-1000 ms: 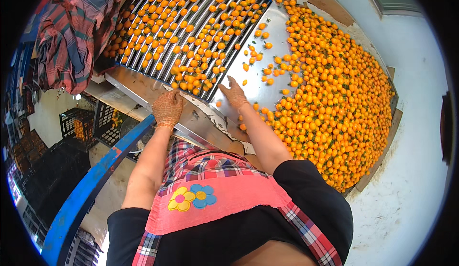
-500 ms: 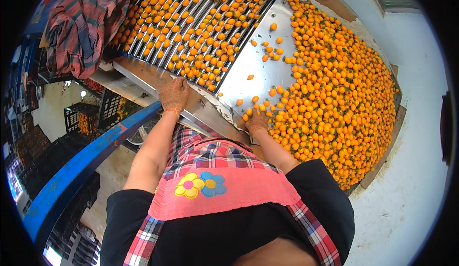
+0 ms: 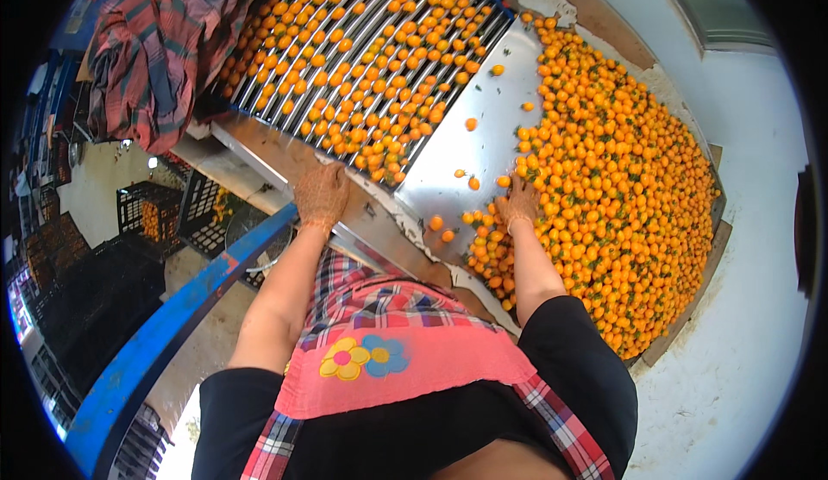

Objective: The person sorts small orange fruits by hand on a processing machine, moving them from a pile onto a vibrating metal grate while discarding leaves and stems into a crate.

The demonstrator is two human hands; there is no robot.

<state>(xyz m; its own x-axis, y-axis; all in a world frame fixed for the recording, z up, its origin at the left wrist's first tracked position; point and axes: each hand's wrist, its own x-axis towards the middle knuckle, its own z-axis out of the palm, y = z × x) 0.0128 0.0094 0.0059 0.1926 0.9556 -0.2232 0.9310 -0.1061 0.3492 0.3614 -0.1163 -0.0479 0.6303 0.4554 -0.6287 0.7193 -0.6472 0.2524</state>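
Pale concrete floor borders a large heap of small orange citrus fruits at the right, penned by low brown boards; a sloping sheet-metal chute joins the heap to a sorting bed of parallel steel rollers dotted with more of the same fruit. A blue-painted metal rail crosses the lower left, with dark plastic crates on the ground beyond it and a red plaid cloth draped at the upper left.

Change over the last second: the right hand, earlier raised on the bare chute, now lies palm down with fingers spread on the near edge of the heap, resting on fruit rather than gripping any. This suggests it is gathering fruit to push toward the rollers. The left hand has held its place, flat and open on the metal frame below the roller bed, grasping nothing. A few loose fruits lie on the chute between the hands.
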